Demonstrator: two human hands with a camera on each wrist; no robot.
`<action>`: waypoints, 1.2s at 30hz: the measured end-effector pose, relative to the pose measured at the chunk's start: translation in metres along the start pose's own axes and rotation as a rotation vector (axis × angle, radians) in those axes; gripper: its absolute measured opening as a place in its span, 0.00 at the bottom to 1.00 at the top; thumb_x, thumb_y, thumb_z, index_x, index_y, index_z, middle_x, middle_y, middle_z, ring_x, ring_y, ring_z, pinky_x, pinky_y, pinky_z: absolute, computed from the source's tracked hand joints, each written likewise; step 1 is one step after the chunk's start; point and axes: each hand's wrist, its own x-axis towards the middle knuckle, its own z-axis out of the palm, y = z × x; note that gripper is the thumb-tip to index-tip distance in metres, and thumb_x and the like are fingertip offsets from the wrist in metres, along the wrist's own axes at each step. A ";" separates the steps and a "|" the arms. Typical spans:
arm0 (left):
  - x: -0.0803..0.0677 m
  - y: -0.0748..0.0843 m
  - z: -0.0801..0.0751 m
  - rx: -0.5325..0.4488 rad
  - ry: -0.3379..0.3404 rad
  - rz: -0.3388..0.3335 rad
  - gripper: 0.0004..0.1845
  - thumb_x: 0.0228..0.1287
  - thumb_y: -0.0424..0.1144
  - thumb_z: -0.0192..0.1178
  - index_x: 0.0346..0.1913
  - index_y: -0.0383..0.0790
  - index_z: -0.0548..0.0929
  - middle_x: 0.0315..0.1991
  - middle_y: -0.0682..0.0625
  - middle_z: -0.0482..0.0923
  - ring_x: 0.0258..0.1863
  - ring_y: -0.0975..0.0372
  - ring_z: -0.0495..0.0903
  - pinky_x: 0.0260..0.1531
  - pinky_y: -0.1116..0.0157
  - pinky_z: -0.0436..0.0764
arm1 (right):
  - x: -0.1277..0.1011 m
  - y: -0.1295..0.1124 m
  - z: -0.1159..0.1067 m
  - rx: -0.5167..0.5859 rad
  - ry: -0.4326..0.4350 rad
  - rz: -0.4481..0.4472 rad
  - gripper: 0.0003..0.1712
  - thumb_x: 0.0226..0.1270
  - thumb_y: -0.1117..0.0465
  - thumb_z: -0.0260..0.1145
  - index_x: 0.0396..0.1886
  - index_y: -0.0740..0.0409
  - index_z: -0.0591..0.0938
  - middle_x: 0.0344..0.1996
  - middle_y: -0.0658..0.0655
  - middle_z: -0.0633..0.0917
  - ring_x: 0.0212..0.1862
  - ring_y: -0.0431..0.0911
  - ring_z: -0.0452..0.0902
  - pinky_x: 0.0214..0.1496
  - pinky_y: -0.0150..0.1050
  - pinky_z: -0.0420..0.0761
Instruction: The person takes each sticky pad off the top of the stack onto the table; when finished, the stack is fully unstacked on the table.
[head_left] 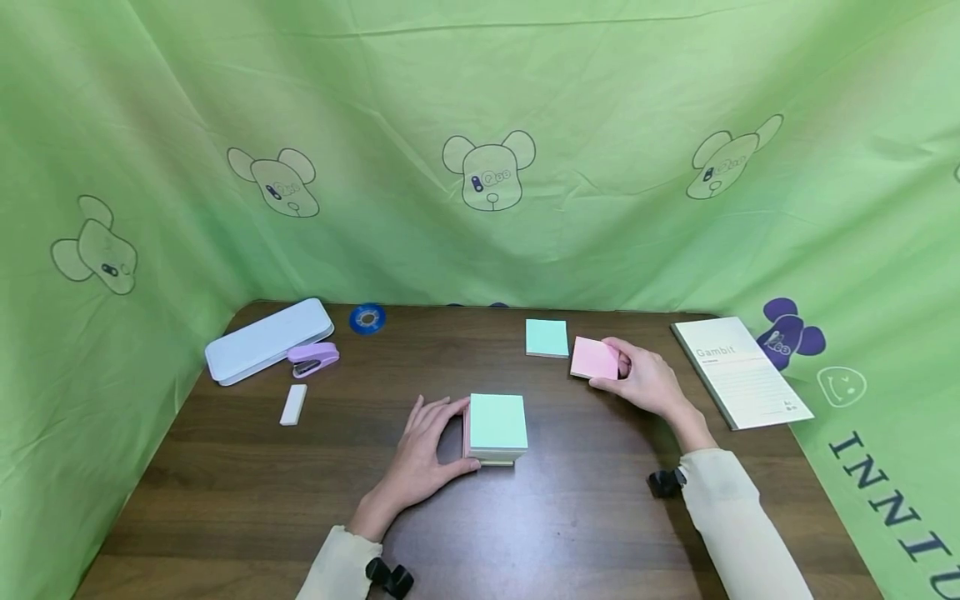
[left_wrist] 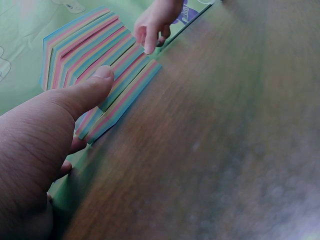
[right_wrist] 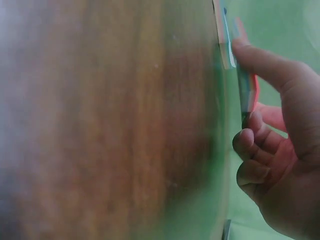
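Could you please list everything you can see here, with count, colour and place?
note block: one, green top with striped sides, table centre, left hand against it
pink notes: one pad, pink, right of centre, held by right hand
green notes: one pad, green, behind the pink notes
booklet: one, white, far right
case: one, pale blue, far left
stapler: one, lilac, beside the case
eraser: one, white, in front of the stapler
tape roll: one, blue, back edge
table: one, dark wood
left hand: resting on the block's side
right hand: fingers pinching the pink notes
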 end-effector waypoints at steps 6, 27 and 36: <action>0.000 0.000 0.000 -0.002 -0.012 -0.016 0.50 0.62 0.55 0.82 0.85 0.49 0.71 0.76 0.47 0.78 0.81 0.45 0.69 0.87 0.36 0.43 | 0.004 0.007 0.001 -0.064 -0.049 0.014 0.51 0.62 0.40 0.85 0.79 0.59 0.78 0.32 0.54 0.80 0.37 0.52 0.75 0.33 0.44 0.72; -0.001 -0.001 0.002 0.011 0.006 0.003 0.50 0.63 0.55 0.82 0.85 0.50 0.71 0.75 0.47 0.79 0.80 0.43 0.70 0.86 0.33 0.47 | 0.023 0.027 0.020 -0.020 0.118 -0.025 0.37 0.67 0.40 0.82 0.70 0.51 0.87 0.34 0.56 0.81 0.36 0.53 0.76 0.32 0.51 0.75; 0.000 -0.001 0.001 -0.003 -0.004 -0.012 0.51 0.62 0.55 0.82 0.85 0.50 0.70 0.76 0.48 0.78 0.81 0.44 0.68 0.87 0.36 0.43 | 0.025 0.014 0.013 -0.003 0.091 0.012 0.37 0.70 0.47 0.81 0.74 0.56 0.84 0.40 0.61 0.83 0.41 0.56 0.79 0.38 0.56 0.78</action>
